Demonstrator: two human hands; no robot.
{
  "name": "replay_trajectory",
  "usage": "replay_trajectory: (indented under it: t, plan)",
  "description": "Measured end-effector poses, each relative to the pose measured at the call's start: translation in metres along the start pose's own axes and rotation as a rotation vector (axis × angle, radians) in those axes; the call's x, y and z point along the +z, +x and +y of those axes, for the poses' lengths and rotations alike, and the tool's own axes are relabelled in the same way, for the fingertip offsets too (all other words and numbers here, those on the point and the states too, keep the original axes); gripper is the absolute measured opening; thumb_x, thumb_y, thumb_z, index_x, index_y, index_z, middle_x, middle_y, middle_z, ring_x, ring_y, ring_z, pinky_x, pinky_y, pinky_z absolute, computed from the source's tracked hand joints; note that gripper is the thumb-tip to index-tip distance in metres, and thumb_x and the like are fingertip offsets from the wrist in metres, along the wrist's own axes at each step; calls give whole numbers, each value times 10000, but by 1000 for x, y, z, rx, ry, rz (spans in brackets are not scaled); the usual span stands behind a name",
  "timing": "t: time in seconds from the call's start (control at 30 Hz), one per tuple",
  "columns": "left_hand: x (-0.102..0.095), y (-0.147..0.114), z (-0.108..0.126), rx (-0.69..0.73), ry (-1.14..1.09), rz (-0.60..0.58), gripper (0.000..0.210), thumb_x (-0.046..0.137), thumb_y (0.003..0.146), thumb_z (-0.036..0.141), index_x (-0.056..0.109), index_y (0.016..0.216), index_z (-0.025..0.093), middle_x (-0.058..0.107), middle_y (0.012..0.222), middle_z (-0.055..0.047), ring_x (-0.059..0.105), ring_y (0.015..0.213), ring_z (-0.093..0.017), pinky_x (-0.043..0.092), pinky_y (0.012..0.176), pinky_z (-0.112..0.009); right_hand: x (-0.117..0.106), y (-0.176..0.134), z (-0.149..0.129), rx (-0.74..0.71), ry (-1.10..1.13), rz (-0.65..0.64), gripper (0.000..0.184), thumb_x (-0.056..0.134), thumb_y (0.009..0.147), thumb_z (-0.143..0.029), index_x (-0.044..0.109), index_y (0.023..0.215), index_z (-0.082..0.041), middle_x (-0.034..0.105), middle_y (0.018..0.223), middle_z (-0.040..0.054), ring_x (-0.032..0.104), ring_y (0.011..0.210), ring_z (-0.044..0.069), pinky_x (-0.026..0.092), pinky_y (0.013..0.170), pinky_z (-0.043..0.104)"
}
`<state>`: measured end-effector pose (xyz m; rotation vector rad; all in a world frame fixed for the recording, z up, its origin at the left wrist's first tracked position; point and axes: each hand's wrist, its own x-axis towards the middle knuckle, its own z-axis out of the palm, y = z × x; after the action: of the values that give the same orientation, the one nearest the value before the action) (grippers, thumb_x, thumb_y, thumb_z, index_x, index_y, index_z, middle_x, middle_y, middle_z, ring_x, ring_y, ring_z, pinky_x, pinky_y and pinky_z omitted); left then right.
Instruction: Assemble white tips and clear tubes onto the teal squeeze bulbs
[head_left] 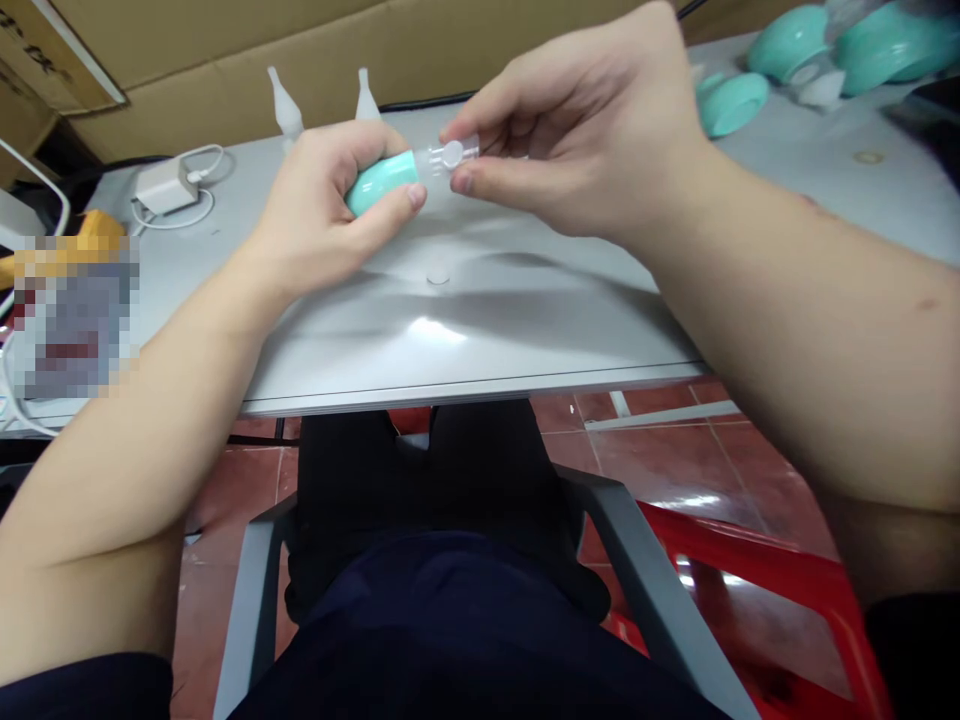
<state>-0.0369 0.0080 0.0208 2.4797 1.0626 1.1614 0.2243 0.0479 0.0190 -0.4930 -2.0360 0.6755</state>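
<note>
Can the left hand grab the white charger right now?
Probably not straight away: the left hand is wrapped around the teal bulb. The white charger lies nearby to its left with nothing visible between, so reach itself looks fine.

Pale table (337,350) — red tiled floor (720,465)

Dark navy top (450,630), black trousers (352,490)

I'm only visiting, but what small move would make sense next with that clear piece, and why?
Perhaps a gentle push by the right hand on the clear piece, with the left hand steadying the teal part: the pieces are lined up end to end, one in each hand, and I can't tell whether they're fully joined.
</note>
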Motion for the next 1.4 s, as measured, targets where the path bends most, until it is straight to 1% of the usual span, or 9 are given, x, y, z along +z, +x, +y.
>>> replay_trajectory:
  t: [0.17,0.4,0.53,0.63,0.73,1.03,1.23,1.3,1.4]
  plan:
    - [4,-2,-12,63,106,-3,355,803,888,599,660,896,274,612,827,-62,473,769,-227,384,761,-448,2,0,4,19,44,-48,227,971,813,-424,912,1012,-331,798,910,-37,661,799,56,577,769,173]
    - [2,-5,-12,64,76,-34,323,797,924,559,653,972,273,637,907,-54,510,849,-237,425,849,-453,6,-3,2,32,135,-13,248,1001,805,-390,909,1005,-276,834,944,-51,767,839,74,624,770,170]
    - [4,-6,1,37,83,36,215,756,926,461,694,940,256,695,904,-55,579,848,-238,432,814,-439,8,-5,-1,13,173,9,277,996,839,-350,896,1045,-193,838,958,-34,784,825,96,670,769,236]
    - [7,-6,3,74,94,67,304,745,950,556,686,939,258,697,897,-63,595,850,-251,449,828,-440,9,-6,-4,-2,186,8,263,983,858,-337,887,1044,-178,836,951,-31,767,806,86,651,752,240]
    - [7,-7,1,114,114,55,407,714,1003,660,682,975,255,692,915,-68,593,862,-248,473,865,-446,9,-7,-6,3,176,-1,207,969,866,-317,886,1028,-218,839,963,-47,765,817,72,634,752,212]
    - [11,-13,3,91,148,29,199,731,934,445,721,947,247,692,880,-69,649,849,-263,503,825,-462,9,-8,-4,67,142,-94,210,983,836,-372,913,1023,-306,838,970,-45,796,888,121,686,851,228]
    - [1,-3,7,17,80,12,345,785,905,558,657,874,239,613,772,-19,473,707,-180,376,691,-406,13,3,5,42,209,-115,675,1008,818,-646,853,1214,-122,820,1038,48,764,887,111,653,820,237]
    - [-4,-2,7,-54,120,-56,456,792,901,681,651,886,248,600,784,-24,460,731,-187,365,709,-418,8,4,5,85,159,-132,661,1062,779,-529,820,1222,-102,792,940,36,745,827,111,616,750,230]
    - [-8,-2,6,-118,156,-124,495,763,908,750,675,889,263,622,804,-39,454,738,-194,352,704,-436,1,3,1,166,30,-186,363,1056,777,-246,777,971,-118,712,714,-9,641,611,80,460,541,202]
